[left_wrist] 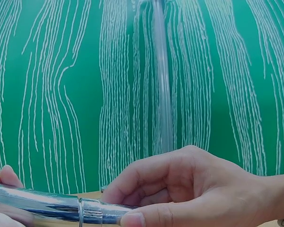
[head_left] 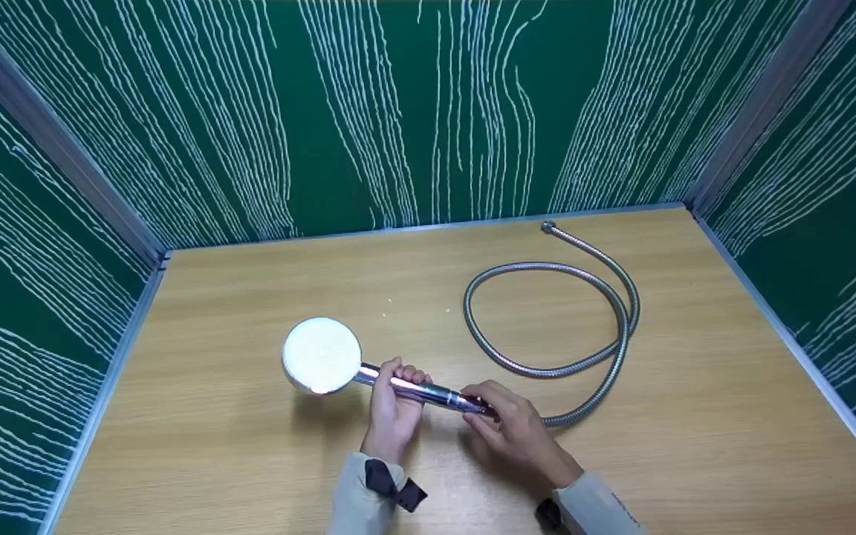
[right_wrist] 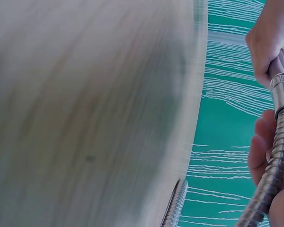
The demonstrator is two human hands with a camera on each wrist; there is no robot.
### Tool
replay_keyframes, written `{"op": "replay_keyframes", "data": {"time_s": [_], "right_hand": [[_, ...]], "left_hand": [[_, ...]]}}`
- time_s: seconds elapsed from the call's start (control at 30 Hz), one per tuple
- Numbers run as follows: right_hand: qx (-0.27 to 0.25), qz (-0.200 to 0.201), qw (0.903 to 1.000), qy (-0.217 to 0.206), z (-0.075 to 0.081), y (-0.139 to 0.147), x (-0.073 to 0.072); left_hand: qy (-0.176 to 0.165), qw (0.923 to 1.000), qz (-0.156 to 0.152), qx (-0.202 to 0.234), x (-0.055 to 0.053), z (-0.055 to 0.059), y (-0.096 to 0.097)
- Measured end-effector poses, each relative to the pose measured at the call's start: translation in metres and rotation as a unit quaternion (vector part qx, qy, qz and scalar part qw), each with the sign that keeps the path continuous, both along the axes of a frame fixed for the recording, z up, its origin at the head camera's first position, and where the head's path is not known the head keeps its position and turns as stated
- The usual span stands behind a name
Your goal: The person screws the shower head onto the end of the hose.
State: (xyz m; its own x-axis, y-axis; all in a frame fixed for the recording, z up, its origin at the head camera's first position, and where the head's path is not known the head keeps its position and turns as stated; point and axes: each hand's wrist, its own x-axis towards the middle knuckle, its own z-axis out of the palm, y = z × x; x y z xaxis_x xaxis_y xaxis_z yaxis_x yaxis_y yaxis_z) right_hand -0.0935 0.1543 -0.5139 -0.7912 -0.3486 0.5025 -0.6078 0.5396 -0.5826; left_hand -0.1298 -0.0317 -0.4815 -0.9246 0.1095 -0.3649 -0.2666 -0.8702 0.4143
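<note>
A chrome hand shower head (head_left: 322, 355) with a round, bright white face points left, its handle (head_left: 428, 392) sloping down to the right. My left hand (head_left: 396, 412) grips the handle near its middle, thumb on top. At the handle's lower end, my right hand (head_left: 517, 431) pinches the metal collar between thumb and fingers, as the left wrist view also shows of the right hand (left_wrist: 194, 189). From the collar (right_wrist: 278, 92) in the right wrist view runs the ribbed metal shower hose (right_wrist: 274, 163), passing along the right palm. Both hands are over the wooden table (head_left: 212, 446).
The rest of the hose (head_left: 472, 312) lies in a loop on the table's right half, its free end with a nut (head_left: 548, 227) near the back edge. Green panels (head_left: 428, 111) with white wavy lines stand at the back and both sides, joined by grey posts (head_left: 770, 96).
</note>
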Motion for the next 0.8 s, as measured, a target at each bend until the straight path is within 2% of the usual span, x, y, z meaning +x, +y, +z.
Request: {"op": "replay_keyframes", "data": {"time_s": [0.2,0.5,0.8], "right_hand": [[-0.007,0.006,0.9993,0.037,-0.0022,-0.0009,-0.0008],[-0.013,-0.002,0.9996,0.024,0.0000,-0.0019,0.0007],[-0.024,0.012,0.9990,0.035,-0.0038,0.0004,-0.0002]], "left_hand": [[-0.001,1.0000,0.001,0.009,-0.0002,0.0007,0.0001],[-0.002,1.0000,0.001,0.006,0.0001,0.0005,0.0004],[-0.002,0.9999,0.003,0.012,0.0014,0.0001,0.0003]]}}
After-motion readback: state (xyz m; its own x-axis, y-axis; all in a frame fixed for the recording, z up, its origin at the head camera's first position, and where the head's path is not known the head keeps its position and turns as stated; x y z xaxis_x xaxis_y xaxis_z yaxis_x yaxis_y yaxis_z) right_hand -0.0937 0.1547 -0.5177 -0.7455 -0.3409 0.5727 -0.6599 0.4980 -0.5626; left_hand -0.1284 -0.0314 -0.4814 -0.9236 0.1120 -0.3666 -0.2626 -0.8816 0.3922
